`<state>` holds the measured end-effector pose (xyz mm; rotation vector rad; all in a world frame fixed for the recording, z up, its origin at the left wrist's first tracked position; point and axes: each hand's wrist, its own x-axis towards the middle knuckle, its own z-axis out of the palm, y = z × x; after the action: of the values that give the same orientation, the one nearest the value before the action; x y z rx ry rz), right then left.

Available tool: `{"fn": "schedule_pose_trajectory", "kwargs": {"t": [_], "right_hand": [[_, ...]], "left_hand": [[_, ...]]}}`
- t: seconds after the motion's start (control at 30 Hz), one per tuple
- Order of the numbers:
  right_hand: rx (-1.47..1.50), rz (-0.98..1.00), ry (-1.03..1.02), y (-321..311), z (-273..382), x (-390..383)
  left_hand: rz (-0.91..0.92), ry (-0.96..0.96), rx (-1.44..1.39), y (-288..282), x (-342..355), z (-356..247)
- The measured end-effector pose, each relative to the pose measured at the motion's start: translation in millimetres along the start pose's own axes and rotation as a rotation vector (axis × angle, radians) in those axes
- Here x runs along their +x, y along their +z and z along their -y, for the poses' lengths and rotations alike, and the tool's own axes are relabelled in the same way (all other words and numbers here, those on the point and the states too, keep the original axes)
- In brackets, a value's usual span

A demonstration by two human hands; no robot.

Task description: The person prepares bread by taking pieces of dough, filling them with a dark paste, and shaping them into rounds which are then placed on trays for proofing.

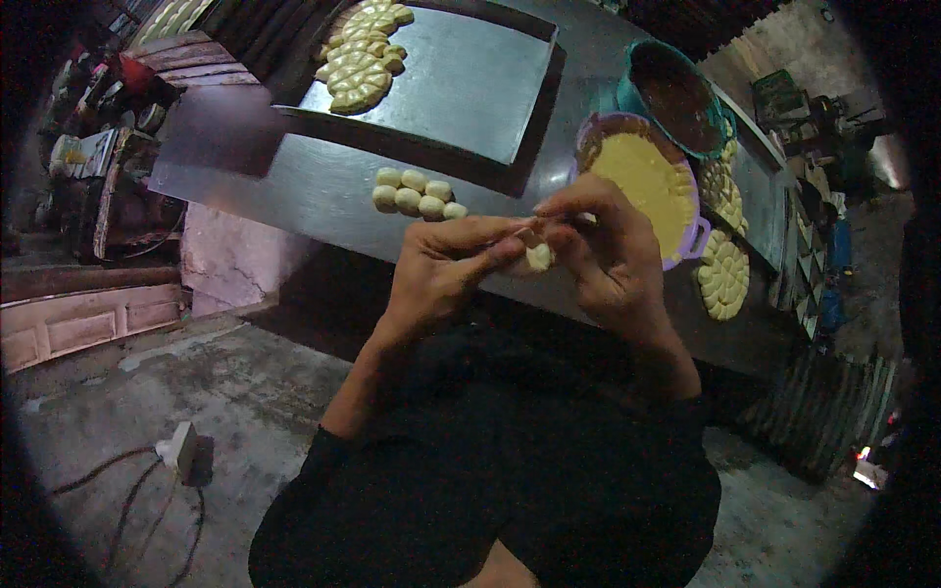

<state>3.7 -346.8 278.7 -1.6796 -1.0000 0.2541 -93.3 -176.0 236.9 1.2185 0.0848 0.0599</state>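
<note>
My left hand (pixel 446 269) and my right hand (pixel 608 250) meet near the centre, both pinching a small pale dough piece (pixel 537 257) between thumbs and fingers. Just beyond them, several pale dough balls (pixel 412 196) lie in two rows on the metal table (pixel 304 181). Behind my right hand is a lilac basin (pixel 698 240) holding a yellow paste (pixel 632 167). A flower-shaped dough piece (pixel 723 274) lies to the right of the basin.
At the back, a metal tray (pixel 470 88) bears several shaped dough pieces (pixel 358 73). A teal tub (pixel 676 93) stands behind the basin, with more shaped dough beside it. A power strip (pixel 176 451) with cables lies on the concrete floor at the lower left.
</note>
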Motion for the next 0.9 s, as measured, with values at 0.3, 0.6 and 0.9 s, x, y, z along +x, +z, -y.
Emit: {"fn": "schedule_pose_trajectory", "kwargs": {"t": [0.3, 0.6, 0.9], "right_hand": [[-0.496, 0.161, 0.034, 75, -12, 92], [0.545, -0.161, 0.903, 176, -101, 60], [-0.604, -0.391, 0.726, 137, -189, 26]], "left_hand": [[0.017, -0.330, -0.069, -137, 38, 13], [-0.010, -0.136, 0.398, -192, 42, 72], [0.092, 0.015, 0.818, -254, 95, 95]]}}
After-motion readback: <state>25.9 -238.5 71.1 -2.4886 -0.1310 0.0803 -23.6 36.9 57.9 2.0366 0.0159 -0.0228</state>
